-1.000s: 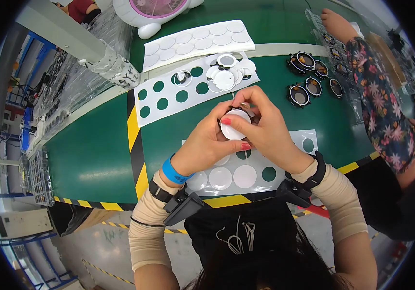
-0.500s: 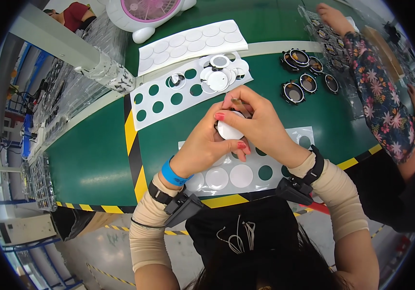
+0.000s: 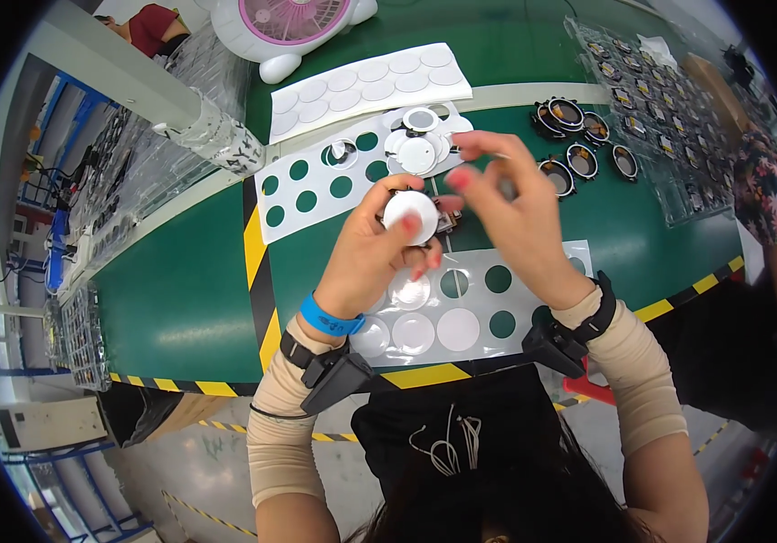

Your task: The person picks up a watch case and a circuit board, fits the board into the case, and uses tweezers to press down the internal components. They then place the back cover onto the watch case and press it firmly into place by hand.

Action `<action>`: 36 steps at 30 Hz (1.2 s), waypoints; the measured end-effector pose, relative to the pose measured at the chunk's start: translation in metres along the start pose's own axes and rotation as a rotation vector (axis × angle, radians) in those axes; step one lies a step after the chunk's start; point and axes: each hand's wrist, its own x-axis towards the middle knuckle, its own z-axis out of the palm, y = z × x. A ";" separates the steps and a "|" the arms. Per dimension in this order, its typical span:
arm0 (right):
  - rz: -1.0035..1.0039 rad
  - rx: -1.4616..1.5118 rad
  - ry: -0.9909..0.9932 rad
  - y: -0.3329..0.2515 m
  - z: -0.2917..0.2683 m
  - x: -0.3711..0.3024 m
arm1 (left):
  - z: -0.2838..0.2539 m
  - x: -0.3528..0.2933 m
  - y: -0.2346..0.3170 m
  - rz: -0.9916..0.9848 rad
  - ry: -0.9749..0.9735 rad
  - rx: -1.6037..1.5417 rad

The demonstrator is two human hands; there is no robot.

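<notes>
My left hand (image 3: 358, 249) holds a round, dark-rimmed part with a cable-like piece at its side. A white round disc (image 3: 409, 218) covers its face, and my left thumb presses on the disc. To the right, my right hand (image 3: 519, 204) is raised apart from the part, its fingers spread and slightly blurred. I see nothing in its grasp. Beneath my hands lies a sheet of white round stickers (image 3: 458, 329), some of its circles cut out and showing green. Beyond them, loose white discs (image 3: 416, 155) lie piled on a second, mostly punched-out sheet (image 3: 318, 186).
A full sticker sheet (image 3: 366, 86) lies farther back, near a white and pink fan (image 3: 293, 23). Several round black-rimmed parts (image 3: 581, 160) sit at the right, beside a clear tray (image 3: 664, 136) of small parts. A co-worker's flowered sleeve (image 3: 762, 185) is at the right edge.
My right hand has let go of the round part and moved right. My left hand still holds it, slightly farther left. The co-worker's arm has drawn back from the tray.
</notes>
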 end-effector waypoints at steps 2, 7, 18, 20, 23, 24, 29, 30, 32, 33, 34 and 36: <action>-0.041 -0.086 0.078 0.000 -0.011 0.002 | -0.004 0.001 0.001 -0.058 0.109 -0.159; -0.127 -0.039 0.096 0.004 -0.018 0.006 | -0.009 0.002 -0.002 0.010 0.191 -0.055; -0.352 -0.004 -0.112 0.006 -0.013 0.005 | -0.010 0.002 0.001 -0.037 0.190 -0.230; -0.394 -0.032 -0.123 0.008 -0.014 0.004 | -0.013 0.002 0.001 -0.036 0.180 -0.192; -0.478 -0.087 -0.149 0.008 -0.014 0.004 | -0.015 0.001 0.001 -0.034 0.163 -0.117; -0.484 -0.133 -0.178 0.007 -0.014 0.003 | -0.015 0.000 0.000 -0.034 0.163 -0.150; -0.435 -0.214 -0.225 0.008 -0.013 0.002 | -0.004 0.000 0.007 -0.083 0.142 -0.275; -0.405 -0.207 -0.220 0.009 -0.013 0.002 | -0.002 0.001 0.008 -0.108 0.132 -0.303; -0.360 -0.152 -0.219 0.010 -0.013 0.002 | -0.007 0.002 0.002 -0.103 0.103 -0.290; -0.316 -0.095 -0.218 0.010 -0.013 0.002 | -0.010 0.002 -0.001 -0.096 0.075 -0.275; -0.273 -0.038 -0.216 0.010 -0.012 0.003 | -0.012 0.002 -0.003 -0.089 0.046 -0.259; -0.211 0.030 -0.196 0.008 -0.011 0.003 | -0.015 0.001 -0.005 -0.089 0.033 -0.224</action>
